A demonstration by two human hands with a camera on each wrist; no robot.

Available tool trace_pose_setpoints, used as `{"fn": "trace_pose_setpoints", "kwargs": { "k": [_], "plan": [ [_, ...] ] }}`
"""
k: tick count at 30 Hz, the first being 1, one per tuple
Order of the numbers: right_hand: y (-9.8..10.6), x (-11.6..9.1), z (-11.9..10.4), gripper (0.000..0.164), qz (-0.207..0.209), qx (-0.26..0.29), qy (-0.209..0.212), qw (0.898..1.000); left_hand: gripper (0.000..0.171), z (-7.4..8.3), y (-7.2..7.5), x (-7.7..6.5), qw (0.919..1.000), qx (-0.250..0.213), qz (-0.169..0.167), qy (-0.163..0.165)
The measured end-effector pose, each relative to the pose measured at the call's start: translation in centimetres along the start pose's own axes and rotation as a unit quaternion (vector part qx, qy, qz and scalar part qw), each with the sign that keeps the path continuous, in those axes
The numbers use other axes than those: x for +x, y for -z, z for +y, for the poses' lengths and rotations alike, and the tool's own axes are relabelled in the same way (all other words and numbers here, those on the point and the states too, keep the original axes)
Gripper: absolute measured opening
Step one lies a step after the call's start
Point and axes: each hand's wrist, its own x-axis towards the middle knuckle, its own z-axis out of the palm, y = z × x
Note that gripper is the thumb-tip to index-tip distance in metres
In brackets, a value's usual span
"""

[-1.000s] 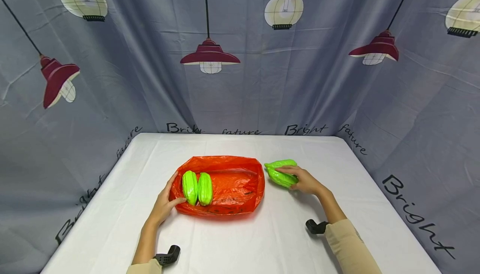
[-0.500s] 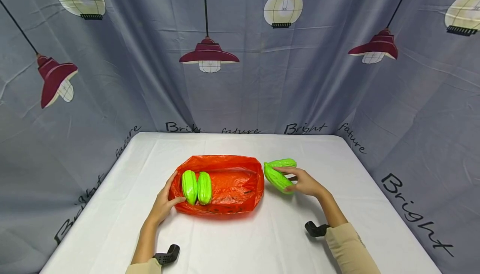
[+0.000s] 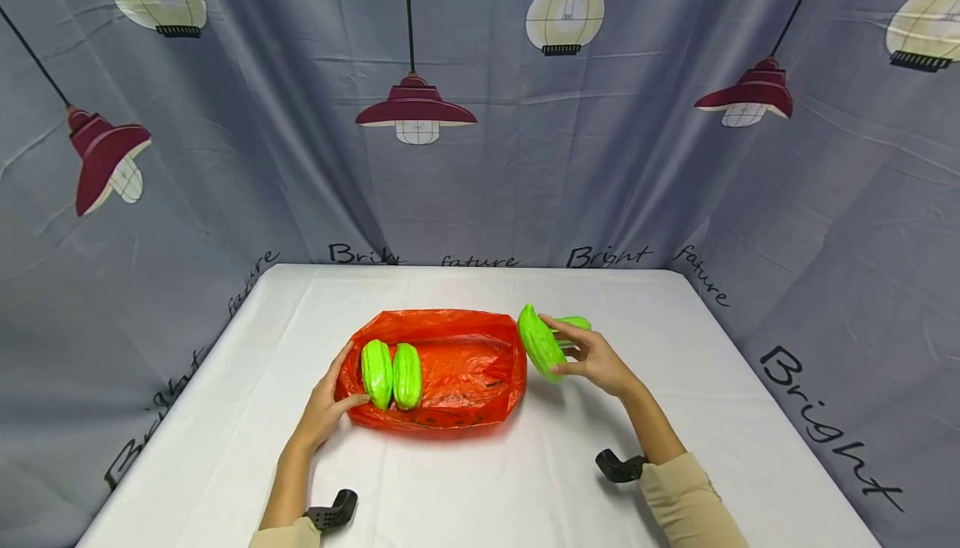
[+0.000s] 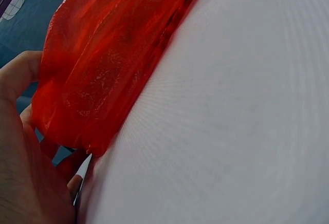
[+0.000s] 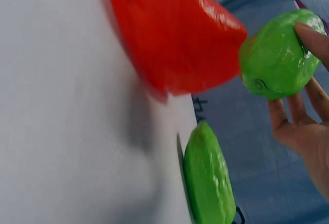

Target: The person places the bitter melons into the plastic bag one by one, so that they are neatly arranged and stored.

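A red plastic bag lies spread with its mouth facing up on the white table. Inside, at its left end, two bright green bitter melons sit side by side, the left melon and the right melon. My left hand holds the bag's left end, thumb at the near side and fingers at the far side. Just off the bag's right rim, my right hand grips another bitter melon, raised above the table and tilted. Behind that hand, a further bitter melon lies on the table, partly hidden in the head view.
The white-covered table reaches back to a grey-blue curtain printed with lamps and lettering. Black wrist mounts, the left one and the right one, sit on the two forearms.
My right hand has separated one bitter melon from the one beside it, lifted it and brought it left to the bag's right rim. The left hand keeps its place on the bag.
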Motion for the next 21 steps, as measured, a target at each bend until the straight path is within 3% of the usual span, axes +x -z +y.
{"fn": "trace_pose_setpoints", "kwargs": {
  "k": [11,21],
  "plan": [
    [-2.0,1.4,-0.5,0.079,0.022,0.025,0.025,0.999,0.079,0.1,0.1,-0.1,1.0000,0.000,-0.001,-0.001],
    [-5.0,2.1,-3.5,0.076,0.109,0.045,0.016,0.993,0.080,0.2,0.2,0.0,1.0000,0.002,-0.001,-0.002]
  ]
}}
